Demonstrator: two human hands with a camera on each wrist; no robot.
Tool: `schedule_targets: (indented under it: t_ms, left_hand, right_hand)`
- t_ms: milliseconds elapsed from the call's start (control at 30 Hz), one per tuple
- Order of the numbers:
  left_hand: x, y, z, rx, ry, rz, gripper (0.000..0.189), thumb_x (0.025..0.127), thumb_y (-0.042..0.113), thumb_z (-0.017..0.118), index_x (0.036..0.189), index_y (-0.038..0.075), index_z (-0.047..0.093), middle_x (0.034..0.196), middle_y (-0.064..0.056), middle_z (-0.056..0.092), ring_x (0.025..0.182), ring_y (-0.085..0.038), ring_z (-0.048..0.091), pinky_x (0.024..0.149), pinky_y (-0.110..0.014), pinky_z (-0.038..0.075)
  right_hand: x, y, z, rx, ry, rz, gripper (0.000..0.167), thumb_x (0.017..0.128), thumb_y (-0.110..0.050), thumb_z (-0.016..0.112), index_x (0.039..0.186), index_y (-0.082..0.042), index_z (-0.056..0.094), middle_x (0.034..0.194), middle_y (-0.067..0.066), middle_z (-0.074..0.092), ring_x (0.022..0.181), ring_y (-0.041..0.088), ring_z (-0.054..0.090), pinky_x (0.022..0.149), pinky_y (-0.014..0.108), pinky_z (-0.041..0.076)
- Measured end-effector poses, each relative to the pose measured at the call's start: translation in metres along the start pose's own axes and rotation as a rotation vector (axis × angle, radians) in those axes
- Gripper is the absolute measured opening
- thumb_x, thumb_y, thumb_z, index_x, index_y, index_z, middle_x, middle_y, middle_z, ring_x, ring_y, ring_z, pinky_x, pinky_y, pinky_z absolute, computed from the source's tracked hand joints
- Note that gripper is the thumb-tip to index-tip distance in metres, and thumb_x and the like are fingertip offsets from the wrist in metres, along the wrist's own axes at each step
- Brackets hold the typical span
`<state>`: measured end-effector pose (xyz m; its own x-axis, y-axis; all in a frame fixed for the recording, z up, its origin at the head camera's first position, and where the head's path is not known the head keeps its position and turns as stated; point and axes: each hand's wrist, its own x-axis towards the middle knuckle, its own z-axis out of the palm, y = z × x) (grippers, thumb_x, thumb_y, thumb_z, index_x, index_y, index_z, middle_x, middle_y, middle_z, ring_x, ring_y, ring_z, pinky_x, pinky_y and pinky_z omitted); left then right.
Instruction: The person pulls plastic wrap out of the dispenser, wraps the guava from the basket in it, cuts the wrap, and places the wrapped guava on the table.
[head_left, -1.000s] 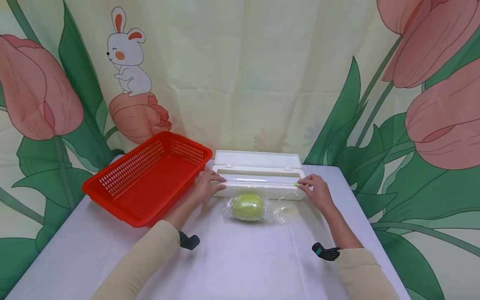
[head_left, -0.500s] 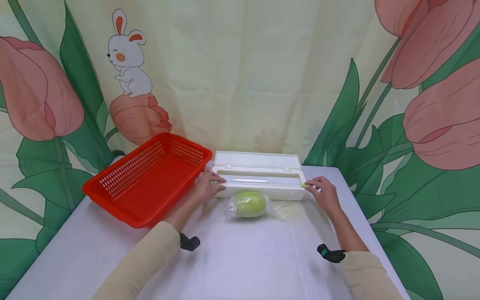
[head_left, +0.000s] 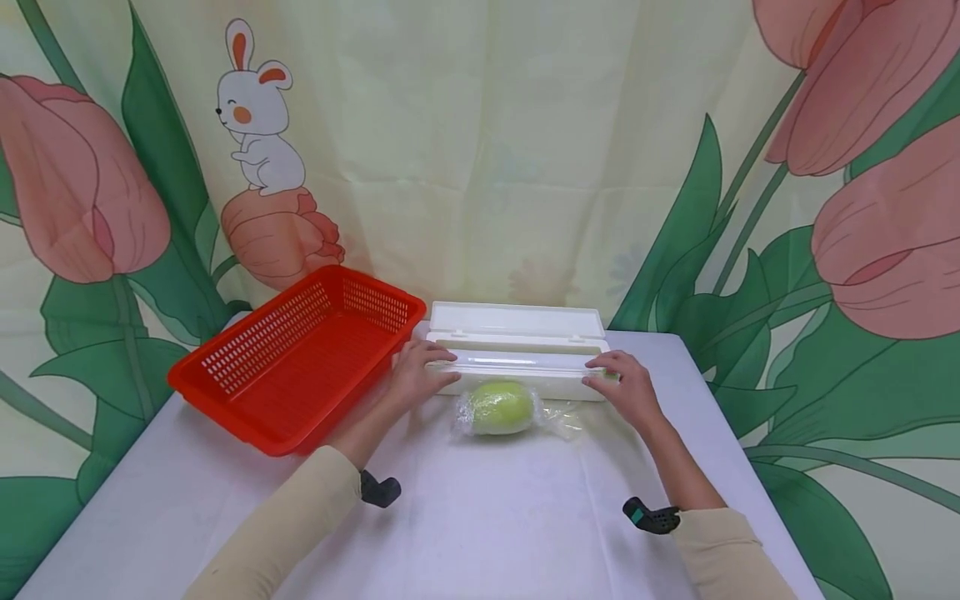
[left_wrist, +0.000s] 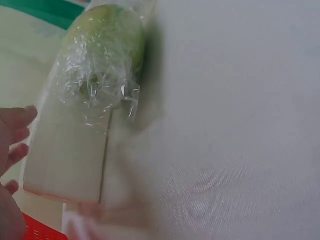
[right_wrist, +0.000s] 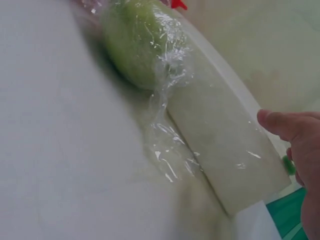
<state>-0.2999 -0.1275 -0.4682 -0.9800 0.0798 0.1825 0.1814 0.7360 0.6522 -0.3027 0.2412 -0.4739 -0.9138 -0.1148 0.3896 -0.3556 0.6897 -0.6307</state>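
In the head view, a white cling film dispenser box (head_left: 525,387) lies along the back of the table, its lid (head_left: 517,318) tipped back and a roll of cling film (head_left: 517,360) inside. My left hand (head_left: 418,373) grips its left end, fingers on top and thumb at the front. At the right end my right hand (head_left: 624,385) holds the box in much the same way. The right wrist view shows a green slider (right_wrist: 288,165) under that hand. Against the box front sits a green fruit (head_left: 500,408) wrapped in cling film, a loose film tail (head_left: 561,419) trailing right.
A red plastic basket (head_left: 300,375) stands at the left, tilted in view, its right corner beside my left hand. White cloth covers the table (head_left: 495,517). A printed curtain (head_left: 480,150) with tulips and a rabbit hangs right behind.
The green slider ran right along the box to its end under my right hand. That hand then came back left onto the box. The wrapped fruit shifted slightly; its film hangs loose.
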Motion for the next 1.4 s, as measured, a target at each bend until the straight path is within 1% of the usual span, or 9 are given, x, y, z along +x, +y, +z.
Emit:
schedule_targets:
  t_ms: [100, 267, 400, 533, 633, 767, 933, 1267, 1400]
  left_hand:
    - [-0.001, 0.003, 0.001, 0.007, 0.008, 0.105, 0.028, 0.082, 0.034, 0.077, 0.108, 0.025, 0.074, 0.121, 0.000, 0.065, 0.128, -0.022, 0.043, 0.107, -0.051, 0.028]
    - [-0.002, 0.004, 0.004, -0.039, 0.038, 0.266, 0.007, 0.082, 0.021, 0.077, 0.090, 0.021, 0.078, 0.104, 0.001, 0.070, 0.119, -0.022, 0.050, 0.105, -0.054, 0.030]
    - [-0.003, 0.002, 0.006, -0.059, 0.051, 0.328, 0.005, 0.082, 0.016, 0.077, 0.086, 0.019, 0.078, 0.100, 0.001, 0.070, 0.116, -0.023, 0.051, 0.104, -0.056, 0.031]
    - [-0.007, 0.000, 0.005, -0.058, 0.051, 0.317, 0.005, 0.082, 0.016, 0.076, 0.087, 0.018, 0.078, 0.100, 0.001, 0.070, 0.111, -0.021, 0.052, 0.105, -0.056, 0.033]
    - [-0.011, -0.002, 0.003, -0.065, 0.053, 0.313, 0.006, 0.083, 0.015, 0.076, 0.087, 0.017, 0.078, 0.098, 0.000, 0.071, 0.104, -0.020, 0.056, 0.101, -0.050, 0.040]
    - [-0.016, -0.002, 0.000, -0.114, 0.016, 0.300, 0.007, 0.083, 0.012, 0.075, 0.090, 0.014, 0.078, 0.092, 0.000, 0.071, 0.090, -0.018, 0.060, 0.084, -0.037, 0.052]
    - [-0.020, -0.004, -0.002, -0.184, -0.051, 0.262, 0.009, 0.085, 0.012, 0.074, 0.093, 0.010, 0.077, 0.087, 0.000, 0.070, 0.081, -0.014, 0.060, 0.066, -0.021, 0.052]
    - [-0.028, -0.012, -0.006, -0.288, -0.178, 0.187, 0.011, 0.086, 0.011, 0.072, 0.096, 0.011, 0.076, 0.097, -0.004, 0.074, 0.091, -0.019, 0.063, 0.076, -0.023, 0.056]
    - [-0.032, -0.019, -0.007, -0.289, -0.240, 0.196, 0.010, 0.085, 0.011, 0.073, 0.094, 0.012, 0.076, 0.095, -0.004, 0.074, 0.092, -0.019, 0.063, 0.076, -0.023, 0.056]
  right_hand:
    - [-0.001, -0.001, 0.006, -0.022, -0.006, -0.037, 0.027, 0.074, -0.013, 0.083, 0.099, -0.007, 0.073, 0.105, 0.012, 0.063, 0.101, 0.028, 0.057, 0.084, 0.046, 0.053]
    - [-0.002, 0.000, 0.015, -0.147, 0.007, -0.108, 0.027, 0.071, -0.012, 0.084, 0.094, -0.009, 0.071, 0.099, 0.009, 0.062, 0.098, 0.026, 0.052, 0.081, 0.045, 0.049]
    - [-0.002, 0.000, 0.017, -0.202, 0.050, -0.152, 0.024, 0.072, -0.010, 0.083, 0.091, -0.011, 0.068, 0.092, 0.006, 0.062, 0.091, 0.024, 0.054, 0.077, 0.041, 0.048]
    - [-0.002, 0.002, 0.018, -0.213, 0.104, -0.203, 0.021, 0.071, -0.007, 0.083, 0.086, -0.010, 0.069, 0.087, 0.005, 0.064, 0.085, 0.023, 0.056, 0.074, 0.039, 0.047]
    - [-0.002, 0.004, 0.019, -0.210, 0.133, -0.236, 0.019, 0.070, -0.006, 0.083, 0.083, -0.009, 0.070, 0.085, 0.005, 0.065, 0.083, 0.022, 0.056, 0.072, 0.037, 0.046]
    - [-0.003, 0.005, 0.020, -0.192, 0.161, -0.268, 0.017, 0.069, -0.002, 0.083, 0.081, -0.007, 0.072, 0.084, 0.005, 0.065, 0.081, 0.020, 0.056, 0.070, 0.032, 0.046]
    - [-0.005, 0.002, 0.019, -0.163, 0.177, -0.309, 0.017, 0.068, 0.003, 0.082, 0.079, -0.006, 0.074, 0.081, 0.006, 0.066, 0.079, 0.020, 0.056, 0.067, 0.026, 0.044]
    - [-0.018, 0.002, 0.006, -0.123, 0.104, -0.225, 0.013, 0.075, 0.001, 0.079, 0.083, -0.008, 0.073, 0.078, 0.003, 0.067, 0.073, 0.015, 0.054, 0.063, 0.029, 0.047]
    - [-0.026, 0.008, 0.002, -0.103, 0.005, -0.168, 0.014, 0.075, -0.001, 0.079, 0.084, -0.010, 0.073, 0.078, 0.001, 0.067, 0.073, 0.013, 0.053, 0.063, 0.030, 0.047]
